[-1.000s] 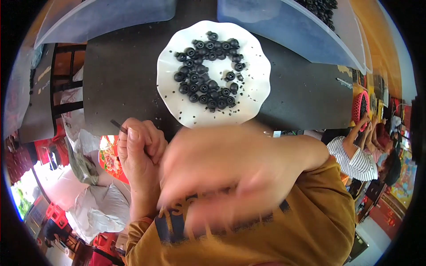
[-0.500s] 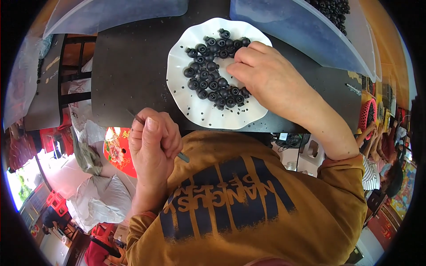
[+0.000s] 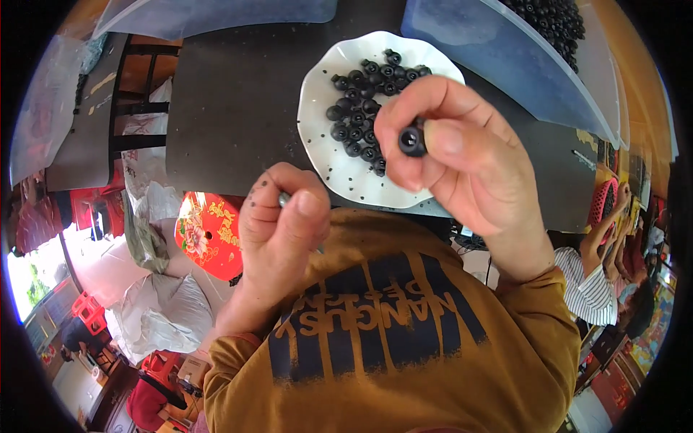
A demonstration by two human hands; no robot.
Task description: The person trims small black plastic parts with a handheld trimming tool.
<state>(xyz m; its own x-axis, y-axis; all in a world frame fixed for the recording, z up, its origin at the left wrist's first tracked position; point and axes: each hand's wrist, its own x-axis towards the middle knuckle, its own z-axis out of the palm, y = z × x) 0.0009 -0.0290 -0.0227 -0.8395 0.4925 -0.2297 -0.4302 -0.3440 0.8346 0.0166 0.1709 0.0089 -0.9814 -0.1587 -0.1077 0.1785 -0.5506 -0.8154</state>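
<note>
My right hand [image 3: 480, 162] is raised over the right side of the white wavy-rimmed plate [image 3: 315, 141]. Between its thumb and fingers is a small round black piece [image 3: 412, 141] with a hole in its face. Several similar black pieces [image 3: 356, 115] lie bunched on the plate, among dark crumbs; my right hand hides part of the bunch. Left of it and nearer to me, my left hand [image 3: 283, 234] is closed around a thin grey rod-like tool [image 3: 284, 198]. Most of the tool is hidden by the fingers, so its exact kind does not show.
The plate stands on a dark table [image 3: 231, 108] sprinkled with crumbs. A clear bluish bin [image 3: 491, 58] with many black pieces sits at the far right, and another bin [image 3: 224, 16] at the far left. A red flowered stool [image 3: 209, 234] is below the table's left edge.
My right hand has lifted from the plate toward me and turned, now showing a black piece in its fingers. My left hand has rotated the tool. The whole view has shifted slightly.
</note>
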